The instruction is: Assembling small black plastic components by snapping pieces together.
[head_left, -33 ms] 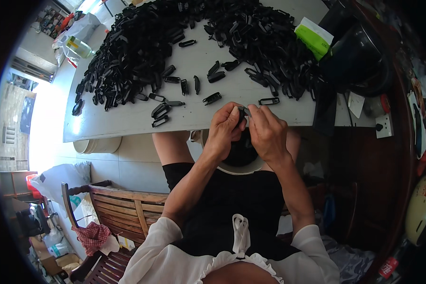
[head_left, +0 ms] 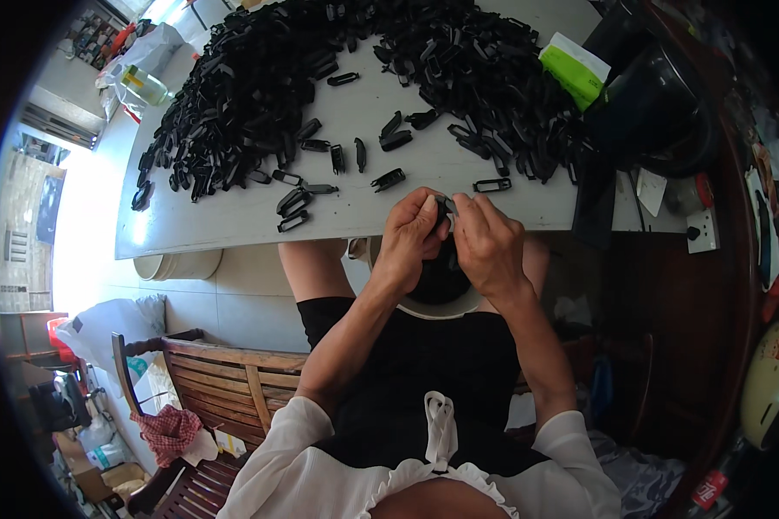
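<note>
Over the near edge of the table, my left hand (head_left: 411, 232) is closed around a small black plastic part (head_left: 442, 210), mostly hidden by the fingers. My right hand (head_left: 492, 238) pinches at the right side of that part with thumb and forefinger; whether it grips the part itself or a smaller piece is too small to tell. Just beyond the hands, loose black parts with oblong frames lie on the table, among them an open oblong one (head_left: 492, 185) and another (head_left: 388, 180). Below the hands, a pale bucket (head_left: 446, 313) with dark contents stands between my knees.
Two large heaps of black parts, a left one (head_left: 242, 104) and a right one (head_left: 485, 78), cover much of the white table (head_left: 225, 227). A green tissue pack (head_left: 573, 73) and a black container (head_left: 653, 108) stand at the right. A wooden bench (head_left: 225, 368) is at the left.
</note>
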A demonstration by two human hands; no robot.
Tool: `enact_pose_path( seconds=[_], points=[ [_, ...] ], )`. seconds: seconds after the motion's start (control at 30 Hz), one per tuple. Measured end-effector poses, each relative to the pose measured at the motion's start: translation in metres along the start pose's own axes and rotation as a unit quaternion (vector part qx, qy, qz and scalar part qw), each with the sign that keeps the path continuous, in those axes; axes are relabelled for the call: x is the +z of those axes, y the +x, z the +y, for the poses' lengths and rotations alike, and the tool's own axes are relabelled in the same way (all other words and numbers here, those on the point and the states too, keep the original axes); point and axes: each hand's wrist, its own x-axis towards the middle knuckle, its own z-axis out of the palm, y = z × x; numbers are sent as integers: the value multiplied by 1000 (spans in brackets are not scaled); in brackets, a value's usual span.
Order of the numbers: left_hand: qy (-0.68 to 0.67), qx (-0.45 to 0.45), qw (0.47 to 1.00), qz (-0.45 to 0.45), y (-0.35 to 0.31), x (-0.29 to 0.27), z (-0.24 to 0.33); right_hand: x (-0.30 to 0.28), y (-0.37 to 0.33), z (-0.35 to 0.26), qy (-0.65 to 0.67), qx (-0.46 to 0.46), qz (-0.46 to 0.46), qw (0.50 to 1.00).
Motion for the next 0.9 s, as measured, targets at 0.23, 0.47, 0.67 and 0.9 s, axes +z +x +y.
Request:
enact_pose_path(
  seconds=[0.23,0.47,0.67,0.9],
  points=[
    [88,-16,994,68,-9,10,-4,3,-15,2,6,-51,-34,998],
    [116,225,952,169,6,-7,-9,11,-56,-29,77,190,-24,979],
    [185,210,959,-39,-16,-7,-15,-4,-39,14,568,298,-193,742],
    [-66,78,990,-100,-22,-5,-23,28,-55,4,482,239,-86,839]
  ],
)
